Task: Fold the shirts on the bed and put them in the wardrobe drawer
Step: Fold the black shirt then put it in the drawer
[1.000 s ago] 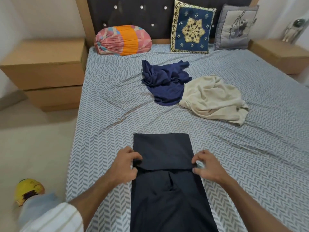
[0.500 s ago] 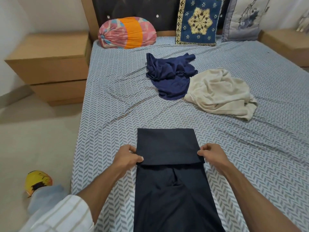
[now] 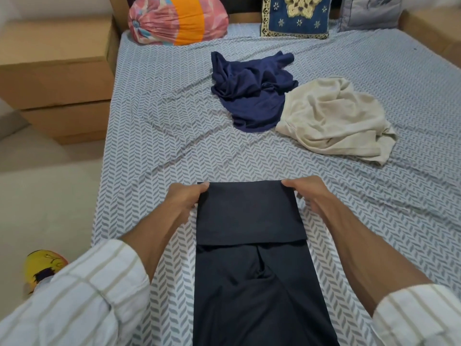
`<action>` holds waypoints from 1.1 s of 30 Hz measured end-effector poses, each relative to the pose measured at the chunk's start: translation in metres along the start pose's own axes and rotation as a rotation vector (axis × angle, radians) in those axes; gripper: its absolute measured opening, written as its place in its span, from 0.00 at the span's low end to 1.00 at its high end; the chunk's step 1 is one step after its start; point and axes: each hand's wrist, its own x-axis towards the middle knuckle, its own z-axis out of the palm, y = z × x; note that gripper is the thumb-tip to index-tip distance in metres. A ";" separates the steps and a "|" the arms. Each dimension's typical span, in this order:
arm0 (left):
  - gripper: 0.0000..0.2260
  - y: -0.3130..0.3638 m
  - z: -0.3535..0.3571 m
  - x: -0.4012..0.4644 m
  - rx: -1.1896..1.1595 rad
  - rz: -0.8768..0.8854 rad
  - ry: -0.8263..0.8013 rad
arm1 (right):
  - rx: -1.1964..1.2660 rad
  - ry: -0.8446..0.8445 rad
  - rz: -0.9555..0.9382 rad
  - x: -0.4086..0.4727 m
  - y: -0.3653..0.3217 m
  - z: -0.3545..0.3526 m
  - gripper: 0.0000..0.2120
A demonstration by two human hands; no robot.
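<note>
Hands (image 3: 185, 201) (image 3: 308, 196) pinch shirt (image 3: 249, 213) fold's corners (bed (image 3: 162, 146)).

Near end of dark shirt (image 3: 249, 283) cut off by bottom edge. Fingers of left hand (image 3: 184, 203) and right hand (image 3: 306, 193) tucked under the folded flap, out of sight. Orange-banded bolster (image 3: 177, 20), blue embroidered cushion (image 3: 296, 16) and grey cushion (image 3: 371, 11) all cropped at the top edge. Wooden bedside cabinet (image 3: 57, 78) cut off at left. Part of navy shirt (image 3: 252, 91) hidden beneath cream shirt (image 3: 331, 118). Yellow object (image 3: 41, 265) on the floor half covered by striped sleeve (image 3: 82, 300), too unclear to identify.
</note>
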 end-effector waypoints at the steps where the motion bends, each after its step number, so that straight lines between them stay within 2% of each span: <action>1: 0.13 0.007 0.003 -0.001 -0.038 -0.024 -0.014 | -0.003 0.009 0.001 0.004 -0.001 0.000 0.20; 5: 0.08 0.019 0.012 0.006 -0.131 -0.055 0.052 | 0.060 0.055 -0.024 0.023 -0.001 0.002 0.12; 9: 0.06 0.009 0.018 0.016 0.035 0.044 0.146 | -0.008 0.085 -0.089 0.033 0.010 0.008 0.13; 12: 0.10 0.008 0.018 0.020 0.155 0.151 0.103 | -0.028 0.018 -0.165 0.035 0.011 0.003 0.16; 15: 0.08 0.011 0.013 0.022 0.309 0.190 0.033 | -0.071 -0.115 -0.156 0.037 0.014 -0.002 0.12; 17: 0.07 0.011 0.010 0.022 0.383 0.205 -0.008 | -0.091 -0.104 -0.155 0.039 0.019 0.000 0.10; 21: 0.05 0.009 0.002 0.012 0.366 0.317 -0.086 | 0.012 -0.121 -0.188 0.024 0.019 -0.002 0.06; 25: 0.09 0.006 -0.006 -0.020 0.301 0.436 -0.142 | 0.149 -0.154 -0.277 -0.010 0.014 -0.017 0.09; 28: 0.12 0.011 -0.019 -0.045 0.301 0.499 -0.145 | 0.077 -0.115 -0.360 -0.039 0.012 -0.028 0.12; 30: 0.10 0.013 -0.031 -0.061 0.309 0.542 -0.156 | 0.005 -0.063 -0.429 -0.064 0.008 -0.038 0.16; 33: 0.07 0.011 -0.052 -0.091 0.331 0.620 -0.111 | 0.005 -0.018 -0.504 -0.108 0.005 -0.058 0.11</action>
